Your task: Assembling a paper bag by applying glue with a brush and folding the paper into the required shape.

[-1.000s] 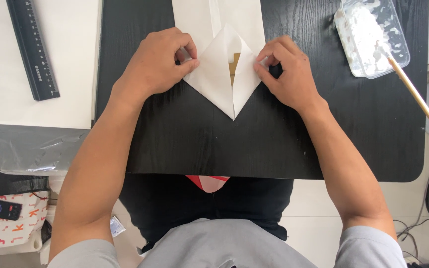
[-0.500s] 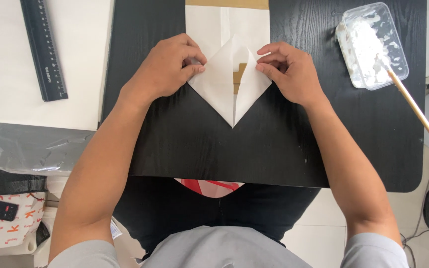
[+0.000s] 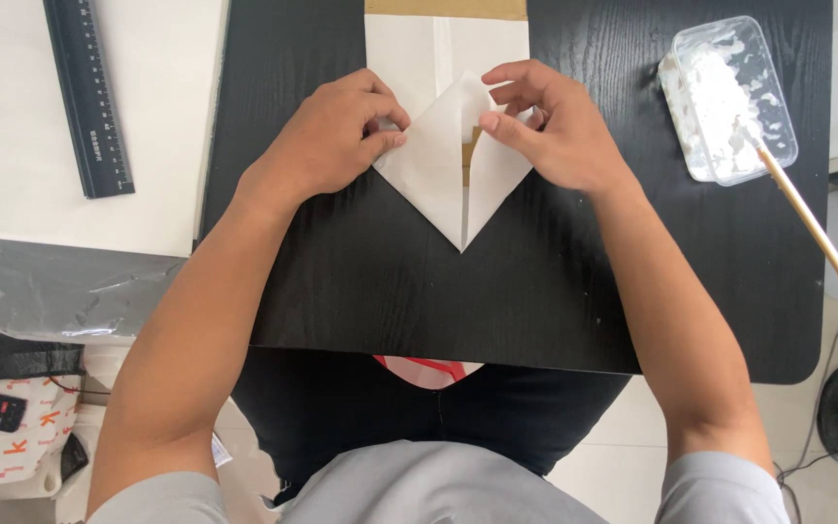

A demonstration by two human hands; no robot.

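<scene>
Both hands pinch folded flaps | left hand (image 3: 337, 141) | right hand (image 3: 550, 131) | white paper (image 3: 434, 165), point toward person

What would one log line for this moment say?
left hand: pinching white paper | right hand: pinching paper flap | surface: black table
</scene>
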